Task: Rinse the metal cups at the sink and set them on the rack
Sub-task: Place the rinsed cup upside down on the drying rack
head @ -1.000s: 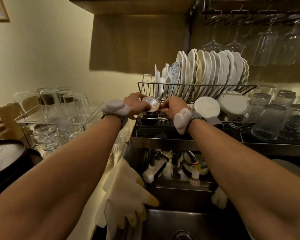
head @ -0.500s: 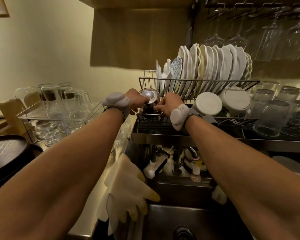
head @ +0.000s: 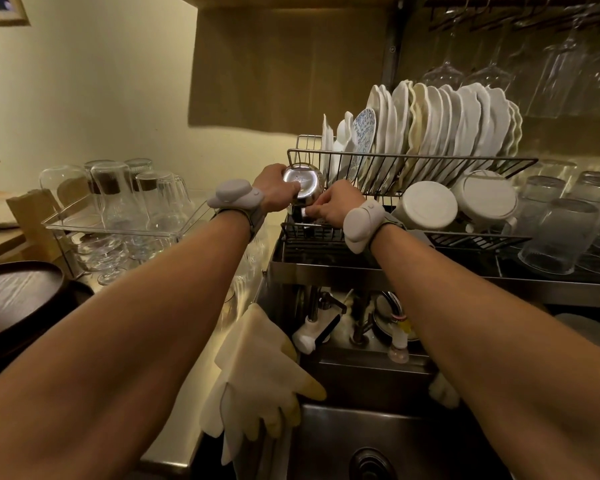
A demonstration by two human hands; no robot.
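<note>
One metal cup (head: 301,183), base toward me, sits gripped in my left hand (head: 273,189); just below, my right hand (head: 334,206) curls, on what I cannot tell. Both arms stretch forward.

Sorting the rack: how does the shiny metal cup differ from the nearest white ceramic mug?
The shiny metal cup is reflective and smaller; the white ceramic mug is matte, wider. The left hand grips the cup; the mug lies free on the wire rack. Both show their bases.

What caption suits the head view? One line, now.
Left hand grips a metal cup at the dish rack, right hand close beneath, white plates alongside.
</note>
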